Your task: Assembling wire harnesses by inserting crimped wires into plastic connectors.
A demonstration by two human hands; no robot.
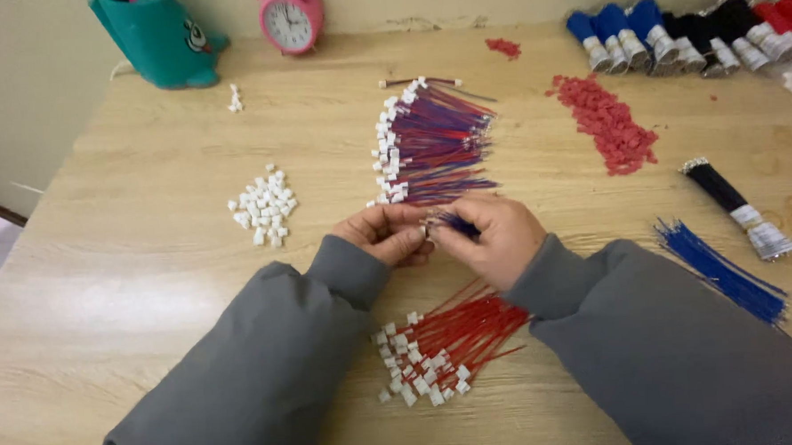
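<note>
The left hand [386,234] and the right hand [494,236] meet at the middle of a wooden table [131,261], fingertips pinched closed together around a small white connector [428,229]; the right hand's fingers also close on a short blue wire [458,225] that runs from the connector toward its palm; how the wire sits in the connector cannot be told. Both arms wear grey sleeves [269,361].

Taking the hands as the landmark: just beyond them lies a fan of red and blue wires with white connectors [428,141]; just below them, between the sleeves, lies a bundle of red wires with white connectors [437,341]; to their left sits a heap of loose white connectors [264,208]; to their right lie loose blue wires [723,270] and a black wire bundle [733,203]; farther beyond on the right is a pile of red plastic pieces [610,124], then a row of blue, black and red wire bundles [690,32]; at the far edge stand a pink alarm clock [289,18] and a teal holder [158,37].
</note>
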